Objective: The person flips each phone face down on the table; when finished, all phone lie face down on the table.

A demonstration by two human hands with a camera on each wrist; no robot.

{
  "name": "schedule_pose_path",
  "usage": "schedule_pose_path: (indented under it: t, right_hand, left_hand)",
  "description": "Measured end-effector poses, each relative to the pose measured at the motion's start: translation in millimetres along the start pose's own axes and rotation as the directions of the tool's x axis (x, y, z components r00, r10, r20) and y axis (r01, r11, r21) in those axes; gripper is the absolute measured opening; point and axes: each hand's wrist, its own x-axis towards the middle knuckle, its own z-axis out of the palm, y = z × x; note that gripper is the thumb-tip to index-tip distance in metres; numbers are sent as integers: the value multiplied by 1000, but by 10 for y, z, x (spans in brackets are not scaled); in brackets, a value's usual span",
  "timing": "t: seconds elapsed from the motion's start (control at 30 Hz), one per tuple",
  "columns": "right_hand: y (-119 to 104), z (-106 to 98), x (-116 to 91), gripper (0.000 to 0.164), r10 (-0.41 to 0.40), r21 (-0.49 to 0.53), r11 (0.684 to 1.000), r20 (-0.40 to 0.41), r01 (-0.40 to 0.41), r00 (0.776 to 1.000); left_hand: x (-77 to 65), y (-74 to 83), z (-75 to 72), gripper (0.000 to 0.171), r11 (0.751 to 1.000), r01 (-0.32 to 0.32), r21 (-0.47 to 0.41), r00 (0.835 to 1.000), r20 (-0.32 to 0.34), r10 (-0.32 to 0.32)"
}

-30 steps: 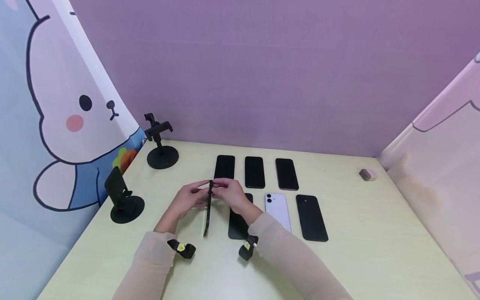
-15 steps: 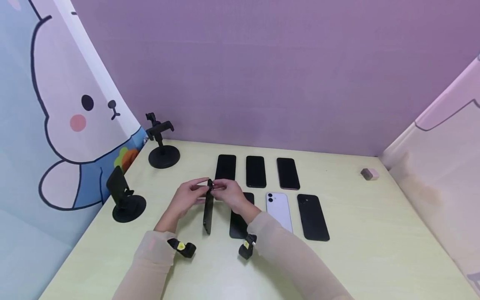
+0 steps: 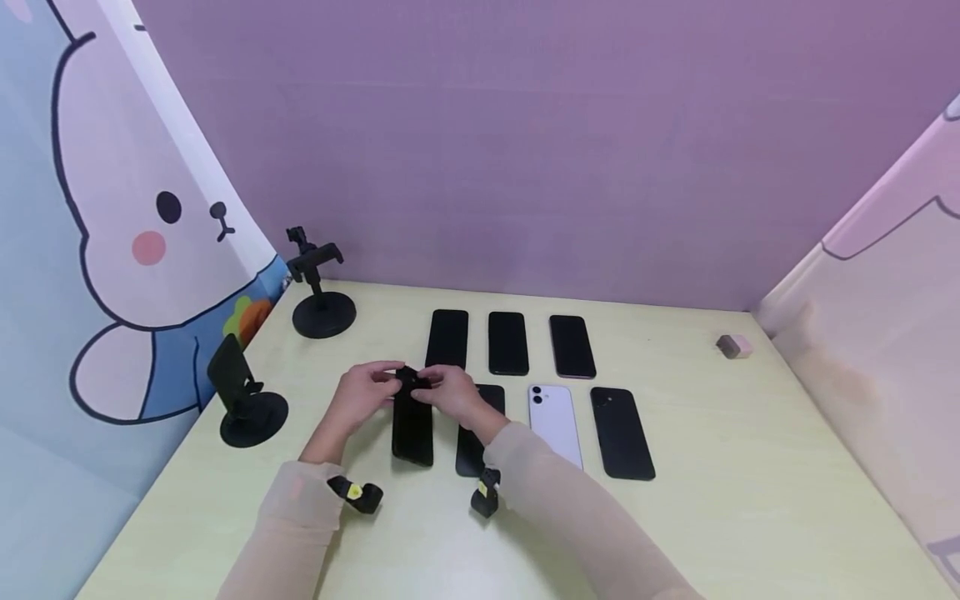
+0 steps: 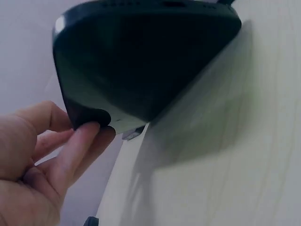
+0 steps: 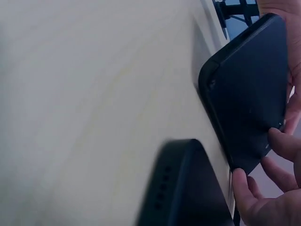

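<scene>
A black smartphone (image 3: 412,429) is held by its far end between both hands, its broad dark face showing in the head view. My left hand (image 3: 360,398) pinches the far left corner. In the left wrist view its thumb lies on the face of the phone (image 4: 141,61), whose port edge is nearest the camera. My right hand (image 3: 452,395) pinches the far right corner, and the right wrist view shows its fingertips along the end of the phone (image 5: 249,89). Right beside it, partly under the right hand and wrist, lies another black phone (image 3: 471,450).
Behind lie three dark phones, left (image 3: 447,337), middle (image 3: 508,343) and right (image 3: 572,347). A white phone (image 3: 553,425) and a black phone (image 3: 623,433) lie to the right. Two black phone stands, far (image 3: 324,315) and near (image 3: 255,419), stand left. A small block (image 3: 733,347) sits far right.
The held phone has turned from edge-on to show its broad face, and has shifted slightly left. Both hands have moved slightly left with it, still pinching its far end.
</scene>
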Motion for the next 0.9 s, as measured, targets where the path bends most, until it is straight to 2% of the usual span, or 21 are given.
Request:
schedule_pose_path:
  t: [0.13, 0.47, 0.73, 0.9]
  right_hand:
    - [12, 11, -1, 34, 31, -85, 996, -14, -32, 999]
    - [8, 31, 4, 41, 36, -193, 981, -3, -36, 999]
    - [16, 53, 26, 43, 0, -302, 953, -10, -3, 1000]
    - [6, 82, 12, 44, -3, -349, 937, -23, -6, 1000]
  left_hand:
    - [18, -35, -15, 37, 986, 14, 168, 1000, -8, -13]
    - [54, -115, -34, 43, 937, 4, 350, 1000, 26, -15]
    - [80, -151, -31, 45, 920, -5, 391, 997, 73, -26]
    - [75, -172, 9, 48, 900, -23, 436, 995, 93, -20]
